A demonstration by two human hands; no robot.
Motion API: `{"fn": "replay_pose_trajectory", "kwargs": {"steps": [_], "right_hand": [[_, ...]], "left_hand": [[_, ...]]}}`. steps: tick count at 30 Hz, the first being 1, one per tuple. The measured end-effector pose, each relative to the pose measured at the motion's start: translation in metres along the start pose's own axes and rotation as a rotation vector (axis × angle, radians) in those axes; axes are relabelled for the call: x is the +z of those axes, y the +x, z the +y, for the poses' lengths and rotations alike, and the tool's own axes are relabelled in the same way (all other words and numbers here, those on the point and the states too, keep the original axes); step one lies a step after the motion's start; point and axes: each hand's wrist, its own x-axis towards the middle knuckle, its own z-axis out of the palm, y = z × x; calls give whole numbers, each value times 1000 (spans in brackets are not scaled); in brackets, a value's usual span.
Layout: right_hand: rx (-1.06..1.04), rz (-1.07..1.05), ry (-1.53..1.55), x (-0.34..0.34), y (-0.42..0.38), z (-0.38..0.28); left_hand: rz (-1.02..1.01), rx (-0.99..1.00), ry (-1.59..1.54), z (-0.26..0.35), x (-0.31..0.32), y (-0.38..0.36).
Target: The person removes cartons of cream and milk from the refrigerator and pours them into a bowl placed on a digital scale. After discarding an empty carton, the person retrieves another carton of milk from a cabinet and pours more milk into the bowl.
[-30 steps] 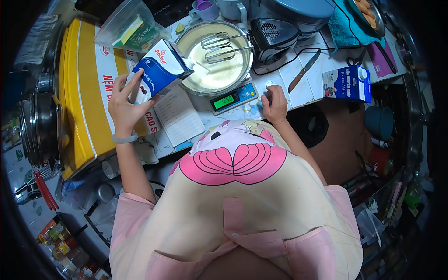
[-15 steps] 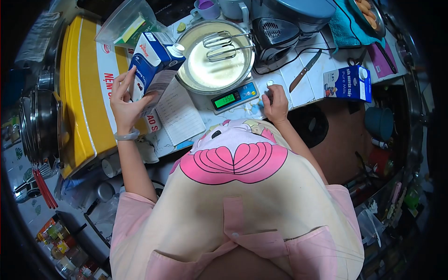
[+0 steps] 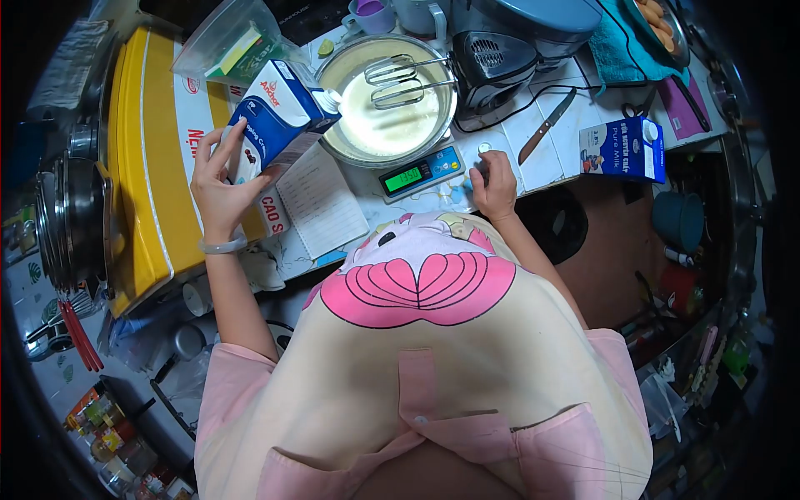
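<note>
My left hand (image 3: 229,179) is closed round a blue and white cream carton (image 3: 279,117), which tilts to the right with its white spout beside the bowl's rim. The glass bowl (image 3: 346,148) holds a pale creamy liquid (image 3: 387,125) and rests on a scale (image 3: 422,173) with a lit green display. Over the bowl hang the two beaters (image 3: 400,83) of a black mixer (image 3: 492,71). My right hand (image 3: 496,187) lies at the counter's front edge, fingers curled; what they hold, if anything, is hidden. A small white cap (image 3: 484,147) is just above its fingertips.
A knife (image 3: 546,129) lies right of the bowl, near a Pure Milk carton (image 3: 612,148). A handwritten notebook (image 3: 321,204) is below the cream carton. On the left stands a yellow box (image 3: 150,158). The mixer's cord (image 3: 517,108) runs across the counter.
The cream carton in my left hand has moved slightly to the right and tilts more, its front label turned further into view. My right hand has hardly moved.
</note>
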Motion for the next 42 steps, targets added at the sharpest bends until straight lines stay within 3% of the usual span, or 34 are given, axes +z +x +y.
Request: {"fn": "replay_pose_trajectory", "kwargs": {"steps": [6,15,18,42], "right_hand": [[25,-14,14,-1,0,-2],[17,-5,15,-1,1,-2],[9,1,17,0,1,-1],[25,-3,25,0,-1,0]], "left_hand": [[-2,45,220,1,0,3],[-31,12,307,9,3,4],[-20,96,354,1,4,2],[-22,149,458,2,-1,7]]}}
